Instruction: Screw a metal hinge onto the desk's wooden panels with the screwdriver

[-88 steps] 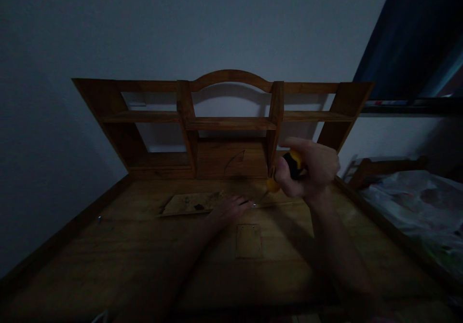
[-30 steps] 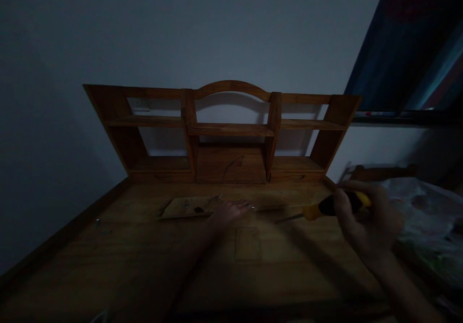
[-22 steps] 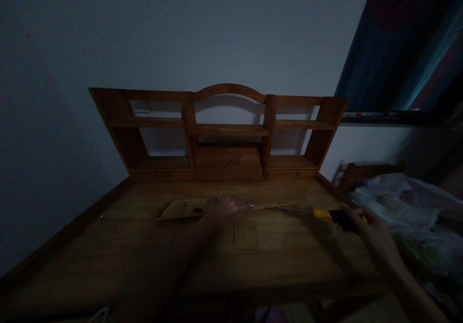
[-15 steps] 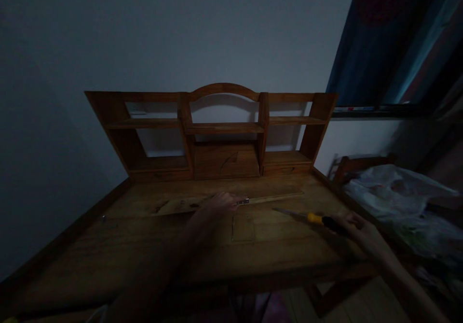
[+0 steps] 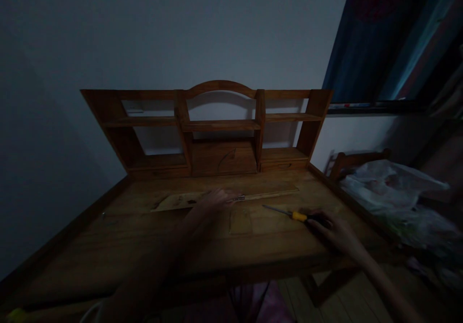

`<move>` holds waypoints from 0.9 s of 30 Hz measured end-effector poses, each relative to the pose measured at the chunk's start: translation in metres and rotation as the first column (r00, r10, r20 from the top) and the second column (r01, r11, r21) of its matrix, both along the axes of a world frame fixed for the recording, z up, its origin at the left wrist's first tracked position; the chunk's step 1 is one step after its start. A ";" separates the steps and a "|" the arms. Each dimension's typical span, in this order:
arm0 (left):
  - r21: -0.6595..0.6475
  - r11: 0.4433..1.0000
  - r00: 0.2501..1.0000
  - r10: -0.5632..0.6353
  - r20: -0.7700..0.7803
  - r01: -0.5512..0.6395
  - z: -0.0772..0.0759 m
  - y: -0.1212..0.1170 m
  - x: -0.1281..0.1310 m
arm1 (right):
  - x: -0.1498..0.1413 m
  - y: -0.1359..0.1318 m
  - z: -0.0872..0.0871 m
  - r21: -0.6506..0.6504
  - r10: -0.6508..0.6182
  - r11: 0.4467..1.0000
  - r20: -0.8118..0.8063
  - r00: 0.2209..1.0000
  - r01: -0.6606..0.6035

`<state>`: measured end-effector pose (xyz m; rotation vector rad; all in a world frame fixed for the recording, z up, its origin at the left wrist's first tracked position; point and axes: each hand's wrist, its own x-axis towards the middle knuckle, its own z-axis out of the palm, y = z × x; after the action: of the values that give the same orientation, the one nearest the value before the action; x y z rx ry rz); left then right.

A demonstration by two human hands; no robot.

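Observation:
My left hand (image 5: 216, 199) is closed around the middle of a long, thin wooden board (image 5: 269, 194) with a ragged, dark-spotted left end. Just beside its fingertips, a small metal piece, perhaps a hinge (image 5: 239, 198), sits on the board's front edge. At the right, my right hand (image 5: 334, 231) has its fingers around the black end of a screwdriver (image 5: 298, 216) with a yellow collar. The screwdriver's shaft points left, low over the desk top (image 5: 173, 255). Dim light hides the finger details.
A wooden shelf unit (image 5: 222, 126) stands at the desk's back against the wall. A small screw (image 5: 104, 214) is on the left of the desk. A thin square outline (image 5: 240, 222) marks the desk top. Plastic bags (image 5: 387, 183) lie beyond the right edge.
My right hand brought the screwdriver away from the metal piece, to the right, then lowered it toward the desk. My left hand stayed on the board, which now shows its front edge more.

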<state>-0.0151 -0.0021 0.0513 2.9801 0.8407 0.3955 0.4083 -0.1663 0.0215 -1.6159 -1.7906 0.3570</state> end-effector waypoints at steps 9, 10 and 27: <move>0.117 0.992 0.993 -0.063 0.103 0.051 -0.020 0.006 -0.004 | -0.125 -0.012 0.028 0.075 0.273 0.951 0.243 0.931 -0.299; 0.116 0.992 0.991 -0.062 0.119 0.048 -0.023 0.007 -0.004 | -0.138 -0.010 0.026 0.070 0.287 0.948 0.233 0.929 -0.310; -0.099 0.991 0.968 -0.059 0.243 0.085 -0.029 0.000 -0.009 | -0.190 0.036 0.011 0.031 0.358 0.911 0.438 0.825 -0.412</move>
<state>-0.0239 -0.0023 0.0226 2.7792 0.7034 0.6667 0.2184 -0.1304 0.0322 -1.2988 -2.4339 0.0646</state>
